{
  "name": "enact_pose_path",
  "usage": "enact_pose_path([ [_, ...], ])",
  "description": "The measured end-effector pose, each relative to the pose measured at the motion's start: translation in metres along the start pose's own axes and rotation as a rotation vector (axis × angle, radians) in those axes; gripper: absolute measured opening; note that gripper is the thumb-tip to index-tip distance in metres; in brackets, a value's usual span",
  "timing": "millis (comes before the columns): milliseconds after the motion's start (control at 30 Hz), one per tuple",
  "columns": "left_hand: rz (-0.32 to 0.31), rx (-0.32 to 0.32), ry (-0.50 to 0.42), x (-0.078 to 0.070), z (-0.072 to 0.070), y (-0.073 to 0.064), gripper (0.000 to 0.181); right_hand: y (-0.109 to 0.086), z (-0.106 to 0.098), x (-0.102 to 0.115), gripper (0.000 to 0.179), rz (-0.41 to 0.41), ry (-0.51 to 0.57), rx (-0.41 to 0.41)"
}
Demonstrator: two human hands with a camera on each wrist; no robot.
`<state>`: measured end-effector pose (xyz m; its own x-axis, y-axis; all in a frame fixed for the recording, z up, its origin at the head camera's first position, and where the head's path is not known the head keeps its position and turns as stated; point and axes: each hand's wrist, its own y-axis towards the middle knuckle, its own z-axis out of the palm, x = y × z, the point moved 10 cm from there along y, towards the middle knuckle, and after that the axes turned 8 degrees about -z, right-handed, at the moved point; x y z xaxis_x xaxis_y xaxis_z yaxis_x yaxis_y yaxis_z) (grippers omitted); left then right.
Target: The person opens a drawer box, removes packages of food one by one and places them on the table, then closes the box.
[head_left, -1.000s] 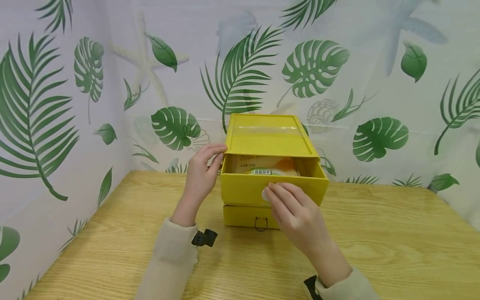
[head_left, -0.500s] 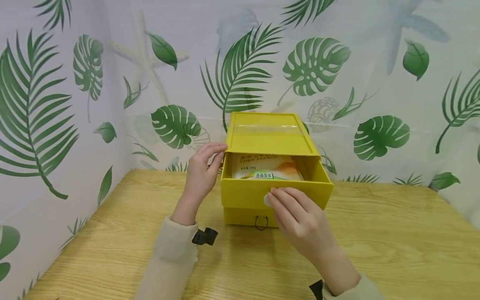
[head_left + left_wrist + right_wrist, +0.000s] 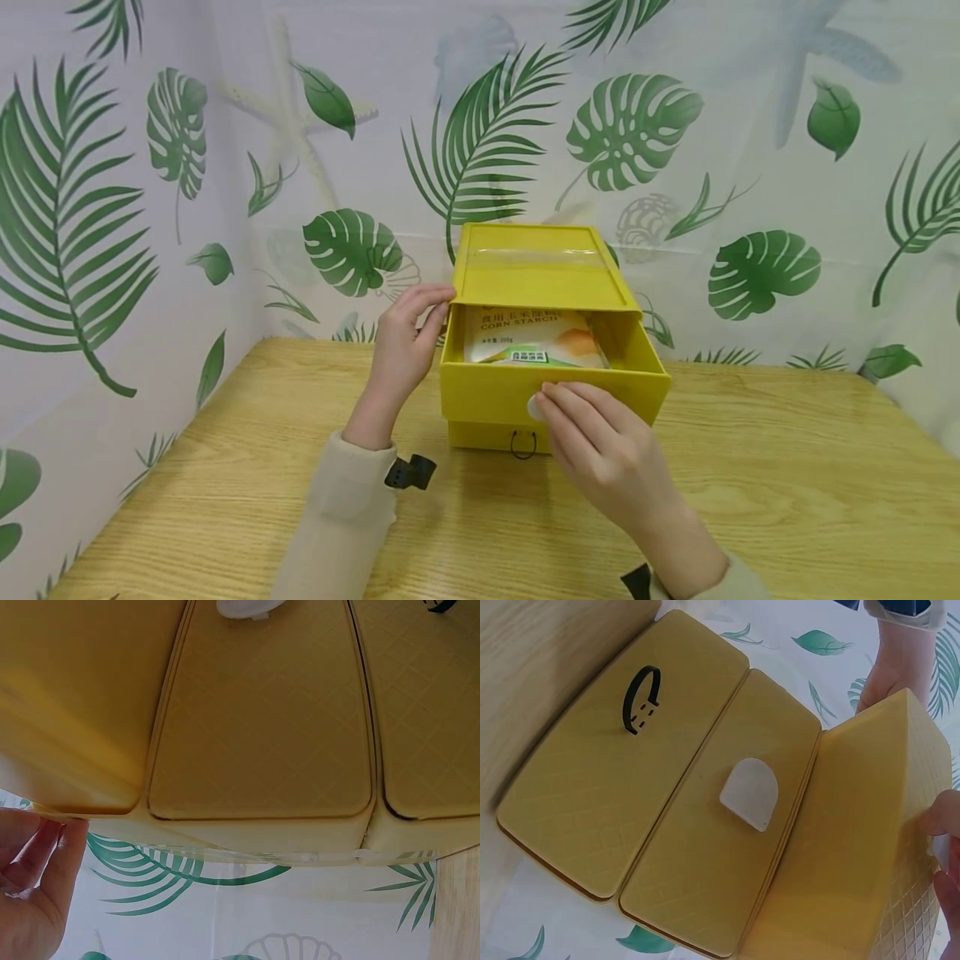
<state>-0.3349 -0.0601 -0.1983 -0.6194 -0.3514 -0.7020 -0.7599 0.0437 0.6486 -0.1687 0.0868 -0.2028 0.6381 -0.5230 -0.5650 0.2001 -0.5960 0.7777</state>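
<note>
A yellow drawer cabinet (image 3: pixel 540 287) stands at the middle of the table. Its top drawer (image 3: pixel 480 392) is pulled out toward me, and a packet of corn starch (image 3: pixel 517 333) lies inside. Thumb and fingers of my right hand (image 3: pixel 611 450) pinch the white drawer handle (image 3: pixel 534 407) on that drawer's front. My left hand (image 3: pixel 401 354) touches the cabinet's upper left corner with its fingertips, the thumb against the side. The left wrist view shows this left hand (image 3: pixel 34 892) at the cabinet's edge. At the right border of the right wrist view, fingers of my right hand (image 3: pixel 949 817) grip the handle.
Below the drawn-out one are two closed drawers, one with a white tab handle (image 3: pixel 751 795), the lower with a black loop handle (image 3: pixel 639 701). A leaf-printed cloth (image 3: pixel 525 125) hangs behind the wooden table (image 3: pixel 225 467).
The top drawer has slid farther out toward me, with my right hand moving along on its handle. More of the corn starch packet shows. My left hand stays at the cabinet's corner.
</note>
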Motion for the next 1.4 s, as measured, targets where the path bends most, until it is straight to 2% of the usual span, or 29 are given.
enact_pose_path([
  [667,0.006,-0.014,0.035,-0.001,0.000,-0.001,0.019,0.015,-0.011,0.007,0.021,-0.046,0.048,0.013],
  [1100,0.010,-0.009,0.015,0.000,0.000,0.000,0.020,0.019,-0.023,0.015,0.021,-0.076,0.074,0.003],
  [1400,0.003,-0.010,0.015,0.000,0.000,-0.001,0.020,0.016,-0.024,0.022,0.021,-0.105,0.059,0.028],
])
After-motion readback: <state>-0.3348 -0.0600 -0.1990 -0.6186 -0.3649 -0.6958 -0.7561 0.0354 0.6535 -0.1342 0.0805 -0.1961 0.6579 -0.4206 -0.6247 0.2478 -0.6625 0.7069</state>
